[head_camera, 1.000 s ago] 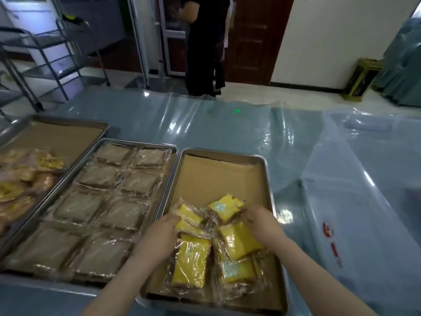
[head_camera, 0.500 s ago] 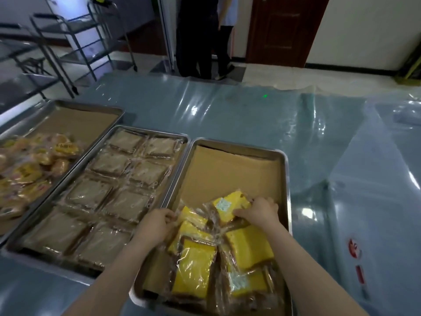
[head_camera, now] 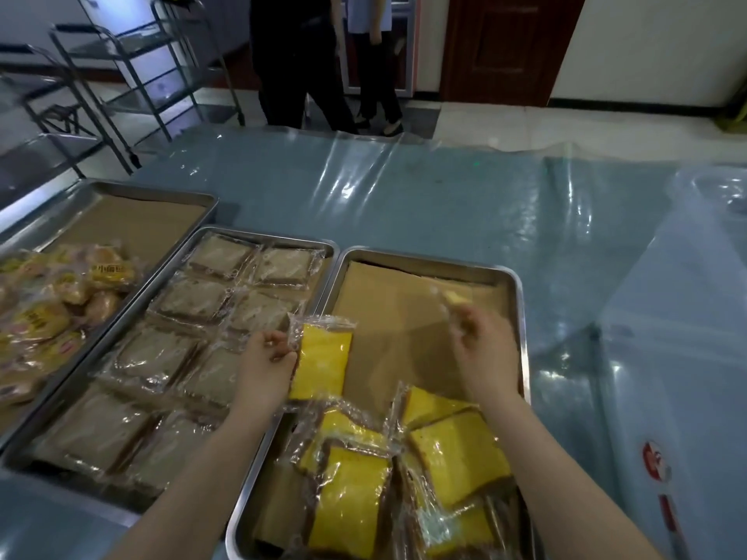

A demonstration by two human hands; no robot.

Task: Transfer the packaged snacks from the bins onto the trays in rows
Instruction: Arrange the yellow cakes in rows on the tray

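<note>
**Light, crinkly packets lifted by their film edges**

The left hand (head_camera: 264,363), at centre frame, pinches the left film edge of a yellow cake slice sealed in a clear plastic wrapper (head_camera: 320,359), holding it upright just above the paper liner. The right hand (head_camera: 483,349), right of centre, is closed on a second packet (head_camera: 454,297); that one is motion-blurred, with only a pale yellow corner showing above the fingers.

Both hands are over the right-hand stainless steel tray lined with brown paper (head_camera: 521,317), whose upper half is bare. At the lower middle of the frame lies a loose heap of yellow wrapped slices (head_camera: 404,478), overlapping and not yet in rows.

These packets look light and soft, the film slippery and loose at the seams. The sealed margin seems the sensible grip, since squeezing the cake would likely dent it.

To the left, a middle steel tray (head_camera: 258,236) holds brown wrapped slices (head_camera: 194,297) in two tidy columns. All of it rests on a tabletop under clear plastic sheeting (head_camera: 404,196).
</note>
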